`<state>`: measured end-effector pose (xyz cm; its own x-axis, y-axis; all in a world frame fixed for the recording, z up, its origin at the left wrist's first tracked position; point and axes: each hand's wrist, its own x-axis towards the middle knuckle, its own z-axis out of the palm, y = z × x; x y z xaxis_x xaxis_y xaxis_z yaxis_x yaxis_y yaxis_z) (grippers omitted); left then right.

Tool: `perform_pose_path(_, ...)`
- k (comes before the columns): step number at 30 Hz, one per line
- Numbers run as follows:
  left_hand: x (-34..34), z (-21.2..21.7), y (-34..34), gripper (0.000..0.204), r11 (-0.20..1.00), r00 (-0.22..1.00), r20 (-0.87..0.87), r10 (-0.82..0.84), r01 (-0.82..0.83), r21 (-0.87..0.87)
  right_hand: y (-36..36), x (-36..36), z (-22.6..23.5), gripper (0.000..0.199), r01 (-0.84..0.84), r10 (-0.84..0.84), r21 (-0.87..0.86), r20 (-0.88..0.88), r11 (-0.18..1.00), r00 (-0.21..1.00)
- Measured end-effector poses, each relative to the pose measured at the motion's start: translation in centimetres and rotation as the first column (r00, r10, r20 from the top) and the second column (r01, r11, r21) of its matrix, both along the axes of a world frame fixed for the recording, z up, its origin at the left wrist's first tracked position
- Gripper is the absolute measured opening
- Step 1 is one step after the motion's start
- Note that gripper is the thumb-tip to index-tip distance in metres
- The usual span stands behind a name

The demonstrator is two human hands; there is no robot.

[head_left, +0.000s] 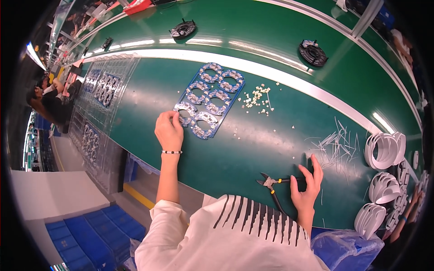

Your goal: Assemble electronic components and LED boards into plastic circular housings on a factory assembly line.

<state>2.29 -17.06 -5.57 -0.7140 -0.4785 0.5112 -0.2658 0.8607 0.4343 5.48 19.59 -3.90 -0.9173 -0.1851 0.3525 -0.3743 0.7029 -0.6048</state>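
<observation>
A blue panel of ring-shaped circuit boards [217, 107] lies at a slant on the green workbench. My left hand [169, 130], with a beaded bracelet at the wrist, has its fingers closed at the panel's near left corner. My right hand [307, 186] is open, thumb and fingers apart, over the bench's front part. Beside its thumb lie side cutters [270, 181] with black and yellow handles, their jaws apart. Small cream-coloured connectors [256, 100] are heaped right of the panel, and a few are scattered nearer. Thin white wires or strips [337, 149] lie loosely beyond my right hand.
White ring-shaped housings [384, 150] stand in stacks at the right. Clear plastic trays [118, 74] with more boards are at the left. Black round parts [313, 53] sit on the green belt behind a white rail [271, 70]. Blue bins [92, 237] stand lower left. Other people are nearby.
</observation>
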Motion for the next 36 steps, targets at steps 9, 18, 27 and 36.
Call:
perform_pose_path(9,0.4,0.1,0.1,0.006,0.998,0.998,-0.006,-0.058,0.057,-0.036,0.2,-0.1,-0.1,0.032,0.005,-0.005,-0.019,-0.005,1.0,1.0)
perform_pose_path(18,0.5,0.7,-0.7,0.007,0.988,0.997,-0.004,0.081,-0.08,0.133,0.1,-0.1,0.0,0.032,0.002,-0.003,-0.035,-0.015,0.999,1.0)
perform_pose_path(27,-5.8,6.2,9.8,0.014,0.675,0.678,-0.031,-0.734,0.734,0.071,1.1,1.5,3.6,0.036,-0.03,0.03,0.016,-0.025,0.999,0.999)
perform_pose_path(36,-27.9,8.2,25.2,0.045,0.543,0.546,0.033,-0.837,0.837,-0.061,14.0,5.1,7.0,0.025,0.883,-0.764,-0.04,-0.52,0.467,0.381)
